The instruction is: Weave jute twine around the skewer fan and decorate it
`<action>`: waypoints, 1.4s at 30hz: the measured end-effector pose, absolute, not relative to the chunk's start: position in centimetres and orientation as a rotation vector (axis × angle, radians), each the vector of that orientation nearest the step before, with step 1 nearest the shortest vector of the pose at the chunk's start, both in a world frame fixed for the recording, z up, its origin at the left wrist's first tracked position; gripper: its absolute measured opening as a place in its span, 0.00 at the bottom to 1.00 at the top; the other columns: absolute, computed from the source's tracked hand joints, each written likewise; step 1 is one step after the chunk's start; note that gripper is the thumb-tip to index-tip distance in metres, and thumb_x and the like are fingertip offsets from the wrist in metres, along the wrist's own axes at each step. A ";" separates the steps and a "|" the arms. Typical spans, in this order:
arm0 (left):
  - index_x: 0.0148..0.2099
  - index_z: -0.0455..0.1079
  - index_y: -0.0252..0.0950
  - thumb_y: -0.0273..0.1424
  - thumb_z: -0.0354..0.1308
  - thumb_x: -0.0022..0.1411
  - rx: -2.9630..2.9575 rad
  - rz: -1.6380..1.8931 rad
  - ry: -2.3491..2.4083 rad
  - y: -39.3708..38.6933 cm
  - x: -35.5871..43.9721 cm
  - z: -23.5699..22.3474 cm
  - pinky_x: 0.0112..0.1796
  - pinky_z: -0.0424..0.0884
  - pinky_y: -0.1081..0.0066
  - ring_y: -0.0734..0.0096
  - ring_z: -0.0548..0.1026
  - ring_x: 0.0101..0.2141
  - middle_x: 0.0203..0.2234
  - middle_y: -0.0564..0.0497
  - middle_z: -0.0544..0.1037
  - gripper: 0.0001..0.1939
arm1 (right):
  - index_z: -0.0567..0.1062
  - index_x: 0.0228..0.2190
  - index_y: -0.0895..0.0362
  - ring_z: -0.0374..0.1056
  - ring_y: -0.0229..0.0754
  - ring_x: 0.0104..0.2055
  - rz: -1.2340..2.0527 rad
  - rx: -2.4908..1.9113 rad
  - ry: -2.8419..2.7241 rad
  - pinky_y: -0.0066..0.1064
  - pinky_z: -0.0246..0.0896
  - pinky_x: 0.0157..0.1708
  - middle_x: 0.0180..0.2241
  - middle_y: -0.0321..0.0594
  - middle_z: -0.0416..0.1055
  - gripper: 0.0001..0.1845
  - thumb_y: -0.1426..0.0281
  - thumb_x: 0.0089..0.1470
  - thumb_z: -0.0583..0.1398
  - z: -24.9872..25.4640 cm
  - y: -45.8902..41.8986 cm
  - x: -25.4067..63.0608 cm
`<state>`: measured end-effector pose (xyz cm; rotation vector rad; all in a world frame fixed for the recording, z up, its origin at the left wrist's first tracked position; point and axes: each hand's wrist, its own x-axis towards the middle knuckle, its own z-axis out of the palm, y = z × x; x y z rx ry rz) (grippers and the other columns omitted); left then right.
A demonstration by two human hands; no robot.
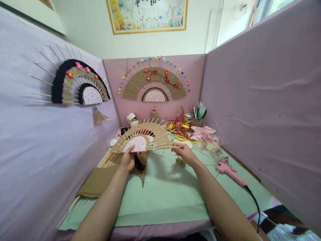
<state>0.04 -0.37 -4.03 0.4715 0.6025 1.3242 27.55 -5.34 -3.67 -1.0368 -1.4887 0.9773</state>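
A half-round woven fan (162,134) of tan twine on thin sticks is held up above the table. At its base is a white half-circle of cloth with pink spots. My left hand (129,160) grips that base from below, thumb over the cloth. A black tassel (139,163) hangs beside those fingers. My right hand (184,152) is closed at the fan's right end, its fingertips pinched around the end of a stick or the twine there; which of these is too small to tell.
A pink glue gun (232,174) lies on the right, its cord running off the front edge. Folded brown cloth (96,182) covers sticks on the left. Coloured pipe cleaners (182,125) and a holder of tools (198,122) stand behind. Two finished fans (135,83) hang on the partitions.
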 end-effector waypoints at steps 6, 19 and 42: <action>0.50 0.67 0.32 0.22 0.54 0.57 0.476 1.332 0.630 -0.5 0.1 -3.9 0.17 0.71 0.81 0.72 0.76 0.24 0.29 0.46 0.79 0.17 | 0.72 0.22 0.57 0.57 0.35 0.25 0.935 -1.100 -1.512 0.27 0.52 0.26 0.22 0.34 0.64 0.11 0.61 0.44 0.59 -3.5 -5.3 27.5; 0.47 0.67 0.30 0.22 0.53 0.57 0.549 1.291 0.632 -0.9 -0.2 -3.9 0.15 0.71 0.79 0.74 0.74 0.19 0.24 0.50 0.78 0.15 | 0.71 0.21 0.58 0.55 0.34 0.23 0.769 -0.987 -1.409 0.27 0.50 0.24 0.20 0.32 0.62 0.13 0.61 0.45 0.61 -3.3 -5.5 27.9; 0.41 0.68 0.30 0.21 0.57 0.53 0.686 1.218 0.780 0.3 -2.0 -4.4 0.15 0.70 0.79 0.74 0.74 0.20 0.25 0.49 0.78 0.11 | 0.73 0.32 0.55 0.66 0.42 0.35 -0.068 -0.913 -1.534 0.34 0.61 0.36 0.31 0.41 0.70 0.06 0.69 0.56 0.55 -3.0 -5.5 29.5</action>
